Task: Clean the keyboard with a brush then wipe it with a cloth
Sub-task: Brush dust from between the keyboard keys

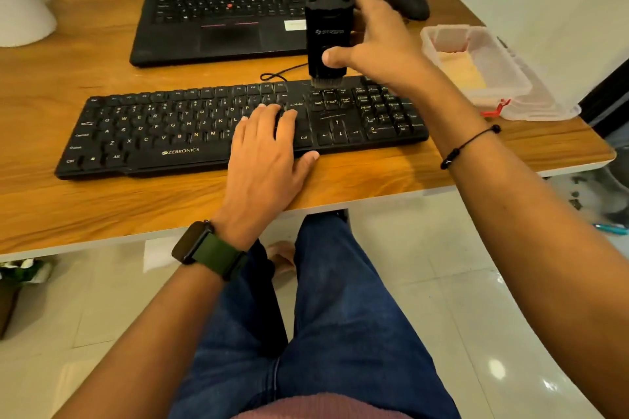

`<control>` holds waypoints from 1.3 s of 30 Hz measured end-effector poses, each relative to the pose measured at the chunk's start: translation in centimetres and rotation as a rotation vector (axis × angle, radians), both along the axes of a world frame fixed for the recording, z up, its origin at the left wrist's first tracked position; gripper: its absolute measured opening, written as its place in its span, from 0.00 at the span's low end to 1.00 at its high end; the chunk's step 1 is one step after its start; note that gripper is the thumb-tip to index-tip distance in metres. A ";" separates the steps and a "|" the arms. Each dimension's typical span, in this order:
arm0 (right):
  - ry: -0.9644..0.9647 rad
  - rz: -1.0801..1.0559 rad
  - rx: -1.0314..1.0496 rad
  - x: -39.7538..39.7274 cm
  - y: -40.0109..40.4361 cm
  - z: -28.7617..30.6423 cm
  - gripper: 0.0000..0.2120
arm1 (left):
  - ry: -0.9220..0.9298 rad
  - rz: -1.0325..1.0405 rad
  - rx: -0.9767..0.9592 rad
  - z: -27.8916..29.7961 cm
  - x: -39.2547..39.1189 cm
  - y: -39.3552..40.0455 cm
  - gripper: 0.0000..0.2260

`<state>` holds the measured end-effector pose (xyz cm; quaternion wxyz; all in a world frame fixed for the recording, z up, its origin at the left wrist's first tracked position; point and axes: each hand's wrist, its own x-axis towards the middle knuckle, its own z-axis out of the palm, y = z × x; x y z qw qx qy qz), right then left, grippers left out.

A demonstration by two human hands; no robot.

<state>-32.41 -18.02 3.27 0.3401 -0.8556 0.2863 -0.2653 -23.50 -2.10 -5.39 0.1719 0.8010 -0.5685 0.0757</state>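
Note:
A black Zebronics keyboard (177, 126) lies across the wooden desk (102, 207). My left hand (265, 139) rests flat on its right-centre keys, thumb on the front edge. My right hand (377, 41) grips a tall black brush block (326, 34) upright, thumb on its front face. The short bristles at its base touch the keys just above the Insert/Home cluster. No cloth is visible.
An open black laptop (221, 10) stands behind the keyboard. A black mouse (408, 5) and cables lie at the back right. A clear plastic box (483, 68) with a red latch sits right of the keyboard. A white object (20, 3) stands at the far left.

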 end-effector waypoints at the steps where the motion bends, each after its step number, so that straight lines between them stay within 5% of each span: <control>1: 0.021 0.020 -0.007 0.6 0.1 -0.2 0.26 | 0.003 0.001 0.000 0.0 0.0 0.0 0.27; 9: 0.075 0.085 0.064 1.0 0.1 -0.5 0.24 | 0.021 0.002 -0.022 -0.1 0.2 0.2 0.26; 14: -0.068 0.070 0.225 0.7 -0.4 0.3 0.24 | 0.033 0.007 -0.032 -0.1 0.0 0.4 0.26; 17: 0.075 0.071 0.136 1.5 -0.6 -0.6 0.25 | 0.036 0.016 -0.026 0.0 0.0 0.5 0.26; 23: 0.003 -0.063 -0.019 1.3 -0.4 -0.3 0.25 | 0.037 0.053 -0.048 -0.1 -0.1 0.8 0.26; 28: 0.102 0.053 0.034 0.7 0.1 -0.3 0.25 | 0.065 0.068 -0.053 0.1 -0.3 1.0 0.26; 33: -0.009 0.086 0.140 0.4 0.3 0.7 0.23 | 0.093 0.070 -0.049 0.2 -0.3 1.1 0.26; 39: 0.084 -0.023 -0.018 0.7 -0.1 0.1 0.26 | 0.089 0.084 -0.085 0.0 -0.3 1.3 0.24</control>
